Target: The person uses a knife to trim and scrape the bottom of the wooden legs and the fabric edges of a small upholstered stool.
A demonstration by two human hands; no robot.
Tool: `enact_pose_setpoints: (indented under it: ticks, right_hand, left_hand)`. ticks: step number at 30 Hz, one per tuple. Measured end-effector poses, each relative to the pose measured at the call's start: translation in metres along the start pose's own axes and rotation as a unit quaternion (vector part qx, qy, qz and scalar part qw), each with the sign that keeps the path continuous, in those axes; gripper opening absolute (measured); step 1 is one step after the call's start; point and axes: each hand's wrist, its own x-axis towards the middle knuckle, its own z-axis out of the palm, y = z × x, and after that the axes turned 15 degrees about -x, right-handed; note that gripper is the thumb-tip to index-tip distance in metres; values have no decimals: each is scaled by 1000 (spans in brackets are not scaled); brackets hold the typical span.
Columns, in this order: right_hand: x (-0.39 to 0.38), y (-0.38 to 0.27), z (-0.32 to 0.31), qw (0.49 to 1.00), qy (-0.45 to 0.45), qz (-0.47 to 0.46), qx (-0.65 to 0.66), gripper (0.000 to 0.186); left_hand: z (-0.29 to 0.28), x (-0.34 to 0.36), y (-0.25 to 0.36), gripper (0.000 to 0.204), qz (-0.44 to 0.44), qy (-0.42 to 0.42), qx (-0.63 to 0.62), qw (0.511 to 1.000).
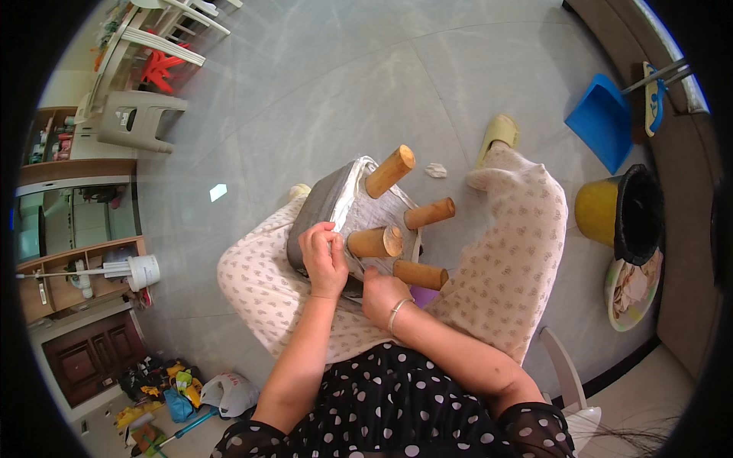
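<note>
A small upholstered stool (315,210) with grey fabric sides is held tilted between my knees, its underside facing up. Several round wooden legs (391,172) stick out of it, and white cloth (356,182) shows along its far edge. My left hand (324,261) is closed on the grey fabric cover at the stool's near left edge, its fingers curled over the rim. Close by, my right hand (384,296), with a bracelet at the wrist, pinches the near edge of the cover beside the legs. Its fingertips are partly hidden.
Beyond the stool a crumpled white scrap (436,170) lies on the grey tiled floor. On the right are a blue dustpan (603,122), a yellow bin (596,211) with a black liner and a basin (615,296) of cloth. A grey plastic stool (141,122) stands far left.
</note>
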Motion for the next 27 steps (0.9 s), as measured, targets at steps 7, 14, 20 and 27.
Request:
enact_pose_setpoints:
  ticks: [7, 14, 20, 27]
  right_hand:
    - [15, 5, 35, 980, 159, -90, 83, 14]
    - [14, 9, 41, 970, 117, -22, 214, 14]
    - [14, 8, 40, 978, 117, -26, 172, 14]
    - [15, 9, 35, 989, 93, -27, 110, 20]
  left_hand:
    - [0, 3, -1, 5, -11, 12, -16, 1000]
    - [-14, 11, 6, 4, -132, -31, -87, 987]
    - [-31, 28, 15, 6, 39, -165, 30, 985]
    - [-40, 48, 25, 9, 70, -307, 66, 947]
